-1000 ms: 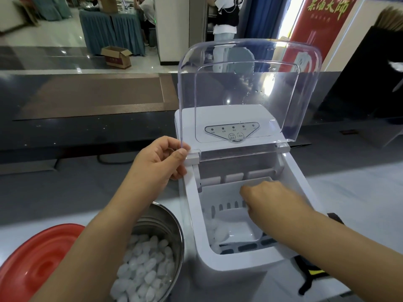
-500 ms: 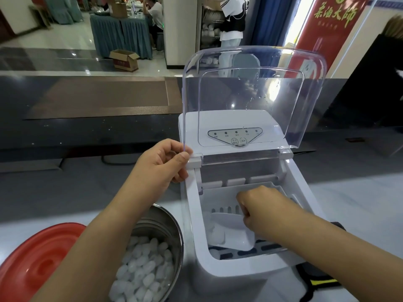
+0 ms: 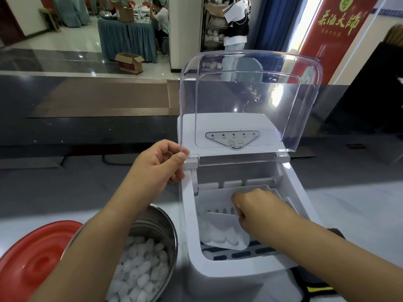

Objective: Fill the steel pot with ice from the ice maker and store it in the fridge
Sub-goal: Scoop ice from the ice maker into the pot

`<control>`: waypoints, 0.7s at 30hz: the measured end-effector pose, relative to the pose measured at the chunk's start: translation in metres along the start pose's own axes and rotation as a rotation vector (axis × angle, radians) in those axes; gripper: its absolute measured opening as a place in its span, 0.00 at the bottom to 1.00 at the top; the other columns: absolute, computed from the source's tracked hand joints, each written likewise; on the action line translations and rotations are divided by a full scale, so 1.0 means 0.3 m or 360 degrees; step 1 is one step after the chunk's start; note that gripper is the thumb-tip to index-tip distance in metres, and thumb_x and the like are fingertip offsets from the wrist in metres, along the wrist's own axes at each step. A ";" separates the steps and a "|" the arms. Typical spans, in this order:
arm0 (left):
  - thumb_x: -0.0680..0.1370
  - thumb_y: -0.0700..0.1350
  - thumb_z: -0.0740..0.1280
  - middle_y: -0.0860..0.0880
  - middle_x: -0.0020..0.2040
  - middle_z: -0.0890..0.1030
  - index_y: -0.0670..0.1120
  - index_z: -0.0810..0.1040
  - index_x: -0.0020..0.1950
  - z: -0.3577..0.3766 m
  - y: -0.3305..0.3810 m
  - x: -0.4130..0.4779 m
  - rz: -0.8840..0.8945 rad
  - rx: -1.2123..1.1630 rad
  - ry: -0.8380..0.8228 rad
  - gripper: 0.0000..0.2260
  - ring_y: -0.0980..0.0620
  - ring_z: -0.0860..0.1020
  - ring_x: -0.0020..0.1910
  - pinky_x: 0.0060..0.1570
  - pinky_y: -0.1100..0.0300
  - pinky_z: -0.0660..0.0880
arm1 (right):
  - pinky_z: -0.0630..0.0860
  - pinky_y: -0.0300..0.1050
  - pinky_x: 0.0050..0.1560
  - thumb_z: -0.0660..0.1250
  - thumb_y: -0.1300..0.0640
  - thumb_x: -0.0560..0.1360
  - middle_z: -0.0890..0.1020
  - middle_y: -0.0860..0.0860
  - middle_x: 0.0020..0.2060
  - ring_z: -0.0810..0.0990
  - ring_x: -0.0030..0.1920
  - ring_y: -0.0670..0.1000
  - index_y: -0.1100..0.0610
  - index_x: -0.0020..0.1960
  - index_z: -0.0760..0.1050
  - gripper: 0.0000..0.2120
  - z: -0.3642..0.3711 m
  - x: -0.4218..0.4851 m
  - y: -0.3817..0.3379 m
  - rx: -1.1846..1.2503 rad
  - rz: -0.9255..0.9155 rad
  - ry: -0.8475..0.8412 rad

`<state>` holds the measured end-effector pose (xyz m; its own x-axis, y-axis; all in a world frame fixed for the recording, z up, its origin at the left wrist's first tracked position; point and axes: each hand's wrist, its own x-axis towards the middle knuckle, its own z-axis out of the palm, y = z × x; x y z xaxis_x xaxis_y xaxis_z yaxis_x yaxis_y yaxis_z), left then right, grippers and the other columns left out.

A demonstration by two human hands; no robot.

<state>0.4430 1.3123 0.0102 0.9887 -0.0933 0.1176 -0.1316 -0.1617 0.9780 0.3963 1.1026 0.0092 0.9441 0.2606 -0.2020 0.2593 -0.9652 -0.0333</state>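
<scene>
A white ice maker (image 3: 226, 277) stands in front of me with its clear lid (image 3: 246, 101) raised. My left hand (image 3: 159, 164) pinches the lid's lower left edge and holds it up. Inside the bin, my right hand (image 3: 259, 210) grips a white plastic scoop (image 3: 226, 234) that holds several ice pieces. The steel pot (image 3: 161, 223) sits to the left of the machine, partly under my left forearm. It holds a heap of ice cubes (image 3: 139, 273).
A red lid (image 3: 32, 262) lies at the lower left beside the pot. A black and yellow object (image 3: 314, 286) lies at the machine's right base. Behind the counter runs a dark ledge (image 3: 87, 136). People stand and sit at tables in the room beyond.
My right hand has drawn the scoop forward in the bin, and it now carries more ice. My left hand keeps its hold on the lid.
</scene>
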 end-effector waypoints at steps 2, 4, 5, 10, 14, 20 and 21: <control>0.79 0.42 0.63 0.52 0.30 0.79 0.48 0.79 0.49 0.002 0.001 -0.001 -0.0005 -0.0005 0.0013 0.05 0.54 0.77 0.32 0.35 0.62 0.77 | 0.58 0.37 0.27 0.57 0.64 0.77 0.68 0.48 0.35 0.70 0.40 0.52 0.52 0.39 0.62 0.10 -0.004 -0.007 0.004 -0.0002 -0.0023 -0.0013; 0.79 0.42 0.63 0.52 0.30 0.79 0.48 0.79 0.48 0.004 -0.002 -0.001 -0.0007 -0.0007 0.0028 0.05 0.54 0.76 0.32 0.35 0.60 0.77 | 0.57 0.36 0.26 0.57 0.63 0.77 0.71 0.49 0.38 0.70 0.40 0.52 0.53 0.43 0.64 0.07 -0.004 -0.010 0.009 -0.0021 -0.0037 -0.0037; 0.79 0.42 0.63 0.52 0.30 0.79 0.48 0.79 0.48 0.005 -0.003 -0.002 -0.0009 -0.0003 0.0038 0.05 0.54 0.76 0.32 0.36 0.60 0.77 | 0.58 0.36 0.26 0.58 0.63 0.76 0.72 0.49 0.39 0.71 0.40 0.52 0.53 0.43 0.65 0.07 -0.001 -0.006 0.010 -0.0021 -0.0051 -0.0052; 0.79 0.42 0.63 0.51 0.29 0.79 0.47 0.79 0.48 0.013 0.000 -0.008 0.0004 -0.0003 0.0076 0.05 0.56 0.76 0.30 0.34 0.61 0.76 | 0.67 0.41 0.34 0.60 0.63 0.75 0.74 0.51 0.38 0.72 0.40 0.52 0.54 0.40 0.67 0.07 0.010 0.023 0.003 0.0044 -0.0133 -0.0134; 0.79 0.41 0.63 0.52 0.29 0.79 0.48 0.78 0.48 0.022 0.004 -0.015 0.0008 -0.0001 0.0111 0.05 0.58 0.76 0.30 0.32 0.65 0.76 | 0.62 0.33 0.29 0.62 0.62 0.75 0.68 0.44 0.32 0.70 0.36 0.47 0.50 0.32 0.62 0.16 -0.001 0.032 0.026 0.0142 -0.0123 -0.0185; 0.79 0.43 0.63 0.52 0.30 0.79 0.49 0.78 0.48 0.034 0.007 -0.028 -0.0018 0.0006 0.0161 0.05 0.57 0.76 0.31 0.34 0.65 0.76 | 0.79 0.44 0.38 0.65 0.60 0.74 0.75 0.47 0.34 0.80 0.37 0.50 0.51 0.35 0.68 0.11 -0.026 0.028 0.053 0.0391 0.0004 -0.0203; 0.79 0.43 0.63 0.51 0.31 0.79 0.50 0.78 0.49 0.034 0.009 -0.030 -0.0024 0.0004 0.0165 0.05 0.56 0.76 0.32 0.34 0.65 0.76 | 0.79 0.45 0.38 0.65 0.60 0.74 0.75 0.47 0.34 0.81 0.38 0.53 0.52 0.36 0.68 0.10 -0.033 0.025 0.055 0.0442 0.0015 -0.0203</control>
<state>0.4330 1.3026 0.0100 0.9927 0.0111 0.1203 -0.1169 -0.1649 0.9794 0.4096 1.0889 0.0169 0.9085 0.2640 -0.3239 0.1688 -0.9410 -0.2935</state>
